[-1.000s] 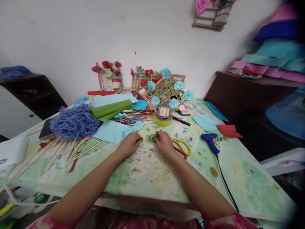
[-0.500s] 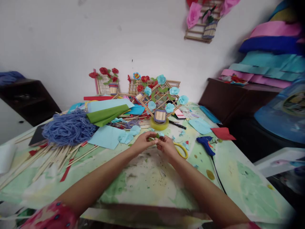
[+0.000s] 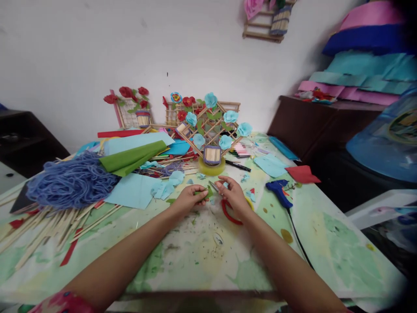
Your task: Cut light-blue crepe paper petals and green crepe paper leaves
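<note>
My left hand (image 3: 190, 198) is closed around a small green paper piece (image 3: 206, 193), held just above the table. My right hand (image 3: 232, 196) grips scissors (image 3: 228, 208) with red and yellow handles; their blades point left and touch the green piece. Both hands meet over the middle of the paint-stained table (image 3: 208, 252). Small blue paper scraps lie around them.
A blue glue gun (image 3: 277, 191) with a black cord lies to the right. A wooden lattice with blue paper flowers (image 3: 213, 130) stands on a tape roll behind the hands. Blue yarn (image 3: 70, 182), wooden sticks (image 3: 48, 226) and coloured paper sheets fill the left.
My right hand has taken up the scissors, which lay on the table beside it. Both hands stay together on the green piece. The camera view has shifted rightward.
</note>
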Action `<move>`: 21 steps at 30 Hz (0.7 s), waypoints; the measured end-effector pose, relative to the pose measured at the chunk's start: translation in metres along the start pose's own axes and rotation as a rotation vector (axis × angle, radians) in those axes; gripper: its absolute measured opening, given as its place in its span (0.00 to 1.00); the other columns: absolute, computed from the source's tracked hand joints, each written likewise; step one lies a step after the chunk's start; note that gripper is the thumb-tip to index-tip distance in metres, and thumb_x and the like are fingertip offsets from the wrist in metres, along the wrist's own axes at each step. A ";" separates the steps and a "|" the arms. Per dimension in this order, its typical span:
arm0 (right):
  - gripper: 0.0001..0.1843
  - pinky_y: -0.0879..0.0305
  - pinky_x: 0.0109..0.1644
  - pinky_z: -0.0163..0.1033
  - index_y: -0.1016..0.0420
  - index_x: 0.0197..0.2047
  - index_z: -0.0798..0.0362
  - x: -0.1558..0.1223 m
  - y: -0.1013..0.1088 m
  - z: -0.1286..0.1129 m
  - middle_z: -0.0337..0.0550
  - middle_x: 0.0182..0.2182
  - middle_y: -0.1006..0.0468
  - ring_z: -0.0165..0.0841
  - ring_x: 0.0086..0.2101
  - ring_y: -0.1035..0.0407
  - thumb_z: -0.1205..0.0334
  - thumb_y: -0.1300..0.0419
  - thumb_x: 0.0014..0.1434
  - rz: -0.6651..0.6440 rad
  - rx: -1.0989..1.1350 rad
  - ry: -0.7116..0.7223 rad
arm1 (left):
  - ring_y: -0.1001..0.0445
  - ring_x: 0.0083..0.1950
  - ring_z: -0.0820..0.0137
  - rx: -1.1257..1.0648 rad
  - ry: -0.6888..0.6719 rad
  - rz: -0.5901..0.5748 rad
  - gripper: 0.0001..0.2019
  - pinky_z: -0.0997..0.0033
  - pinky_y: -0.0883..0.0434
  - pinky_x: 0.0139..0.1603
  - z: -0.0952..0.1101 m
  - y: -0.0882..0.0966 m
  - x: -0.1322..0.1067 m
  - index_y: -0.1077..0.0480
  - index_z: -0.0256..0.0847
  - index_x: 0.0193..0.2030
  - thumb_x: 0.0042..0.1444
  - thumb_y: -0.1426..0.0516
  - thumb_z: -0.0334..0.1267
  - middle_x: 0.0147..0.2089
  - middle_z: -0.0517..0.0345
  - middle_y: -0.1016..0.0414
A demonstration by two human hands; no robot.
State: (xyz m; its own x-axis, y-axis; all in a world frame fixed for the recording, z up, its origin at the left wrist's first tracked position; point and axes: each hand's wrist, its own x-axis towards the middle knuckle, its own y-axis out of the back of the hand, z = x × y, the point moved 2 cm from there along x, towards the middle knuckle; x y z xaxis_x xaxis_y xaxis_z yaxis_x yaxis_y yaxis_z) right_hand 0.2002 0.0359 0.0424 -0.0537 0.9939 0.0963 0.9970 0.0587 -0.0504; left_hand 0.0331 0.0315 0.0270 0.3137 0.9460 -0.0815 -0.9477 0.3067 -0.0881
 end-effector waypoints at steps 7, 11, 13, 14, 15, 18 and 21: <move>0.09 0.39 0.35 0.36 0.24 0.26 0.53 -0.002 -0.006 0.001 0.38 0.25 0.26 0.31 0.28 0.34 0.57 0.35 0.43 -0.115 -0.178 0.077 | 0.32 0.24 0.77 0.073 0.086 -0.087 0.15 0.77 0.36 0.27 0.002 -0.003 -0.008 0.30 0.37 0.36 0.45 0.38 0.44 0.25 0.60 0.28; 0.11 0.40 0.33 0.36 0.25 0.27 0.54 0.006 0.004 0.004 0.38 0.24 0.26 0.31 0.27 0.35 0.54 0.38 0.46 0.030 -0.265 0.112 | 0.32 0.24 0.77 -0.013 0.128 -0.030 0.18 0.76 0.35 0.28 0.003 -0.003 -0.010 0.31 0.37 0.39 0.42 0.36 0.42 0.25 0.61 0.28; 0.12 0.41 0.32 0.37 0.25 0.28 0.54 0.012 0.017 0.002 0.39 0.23 0.27 0.31 0.26 0.36 0.53 0.40 0.47 0.105 -0.320 0.130 | 0.31 0.25 0.78 -0.040 0.121 -0.016 0.18 0.76 0.34 0.29 0.006 -0.003 -0.011 0.31 0.37 0.38 0.41 0.35 0.41 0.25 0.61 0.28; 0.12 0.41 0.33 0.38 0.25 0.28 0.54 0.015 0.024 0.001 0.39 0.23 0.27 0.32 0.26 0.36 0.53 0.40 0.48 0.142 -0.351 0.141 | 0.31 0.25 0.78 -0.050 0.112 -0.010 0.18 0.76 0.34 0.30 0.008 -0.002 -0.011 0.31 0.36 0.38 0.40 0.35 0.41 0.26 0.61 0.28; 0.12 0.40 0.34 0.39 0.25 0.29 0.54 0.018 0.031 -0.001 0.40 0.24 0.27 0.33 0.27 0.36 0.53 0.41 0.48 0.174 -0.381 0.155 | 0.31 0.25 0.78 -0.058 0.101 -0.005 0.19 0.76 0.33 0.30 0.009 -0.002 -0.011 0.32 0.36 0.37 0.39 0.34 0.41 0.27 0.61 0.27; 0.14 0.43 0.46 0.47 0.24 0.34 0.54 0.022 0.044 -0.009 0.47 0.34 0.25 0.41 0.39 0.35 0.53 0.41 0.49 0.220 -0.461 0.217 | 0.30 0.26 0.77 -0.046 0.068 -0.027 0.20 0.74 0.33 0.32 0.011 0.000 -0.011 0.32 0.36 0.40 0.39 0.34 0.40 0.29 0.59 0.27; 0.14 0.55 0.57 0.53 0.22 0.36 0.51 0.017 0.038 -0.014 0.49 0.48 0.29 0.46 0.52 0.43 0.52 0.38 0.48 0.118 -0.496 0.272 | 0.29 0.26 0.74 0.015 0.042 -0.074 0.20 0.73 0.33 0.32 0.010 0.000 -0.011 0.32 0.36 0.43 0.43 0.36 0.40 0.26 0.60 0.27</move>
State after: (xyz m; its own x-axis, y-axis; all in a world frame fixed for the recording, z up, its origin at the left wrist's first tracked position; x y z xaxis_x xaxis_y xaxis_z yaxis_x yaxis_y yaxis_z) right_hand 0.2377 0.0540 0.0559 0.0104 0.9274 0.3738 0.9059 -0.1670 0.3891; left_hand 0.0286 0.0218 0.0374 0.3844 0.9158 -0.1166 -0.9227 0.3770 -0.0807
